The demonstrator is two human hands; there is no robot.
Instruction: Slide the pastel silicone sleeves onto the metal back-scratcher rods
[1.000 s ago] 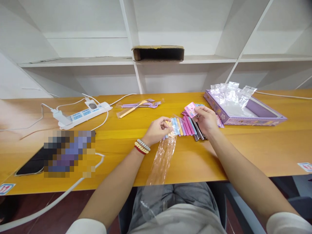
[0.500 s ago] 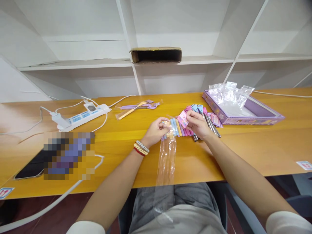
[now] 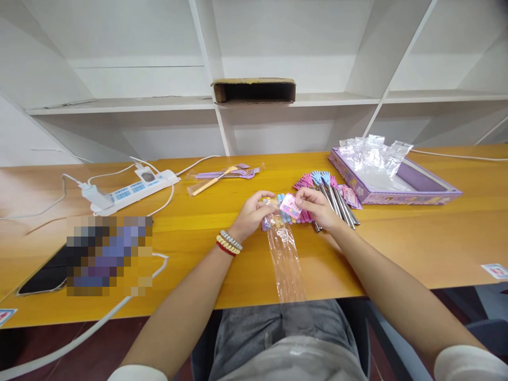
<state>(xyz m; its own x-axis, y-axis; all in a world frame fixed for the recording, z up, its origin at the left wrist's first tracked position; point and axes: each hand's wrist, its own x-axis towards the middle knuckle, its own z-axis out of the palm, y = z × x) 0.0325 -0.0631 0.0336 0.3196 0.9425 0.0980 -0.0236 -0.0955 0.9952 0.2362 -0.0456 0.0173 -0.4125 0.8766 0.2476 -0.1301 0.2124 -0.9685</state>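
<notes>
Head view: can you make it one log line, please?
left hand: holds bag | right hand: holds card near bag | scratchers: on table | box: packets inside

The pink card (image 3: pixel 290 207), print too small to read, has one edge lost under the right hand (image 3: pixel 315 207) and blocks part of the coloured handles (image 3: pixel 307 216)! The left hand (image 3: pixel 251 216) masks a stretch of the clear bag (image 3: pixel 286 264), while over left a pixelated patch (image 3: pixel 109 259) swallows one end of a black flat device (image 3: pixel 44 274) and the picture's edge slices the sticker (image 3: pixel 6 316).
</notes>
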